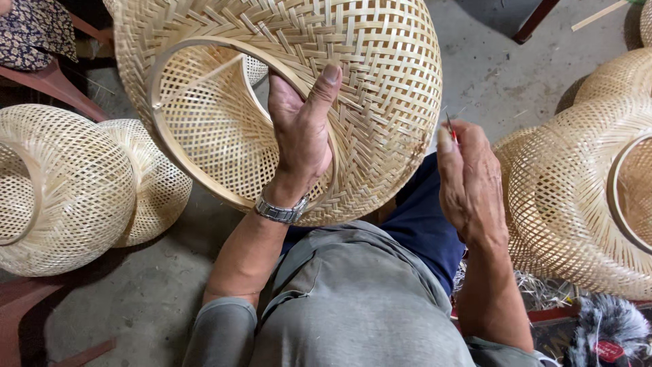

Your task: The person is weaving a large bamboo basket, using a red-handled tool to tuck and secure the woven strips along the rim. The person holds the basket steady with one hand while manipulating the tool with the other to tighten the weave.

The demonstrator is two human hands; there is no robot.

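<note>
A large woven bamboo shade (380,88) rests tilted on my lap, its round open rim (163,122) facing left. My left hand (302,129), with a metal wristwatch, grips that rim, thumb on the outer weave and fingers inside. My right hand (468,180) hovers just right of the shade, pinching a small thin tool with a red handle (450,127) whose tip points up near the weave.
Two similar woven shades (75,183) lie on the concrete floor at left. More woven shades (584,197) are stacked at right. Bamboo shavings (536,289) lie by my right elbow. Reddish chair legs (47,81) stand at upper left.
</note>
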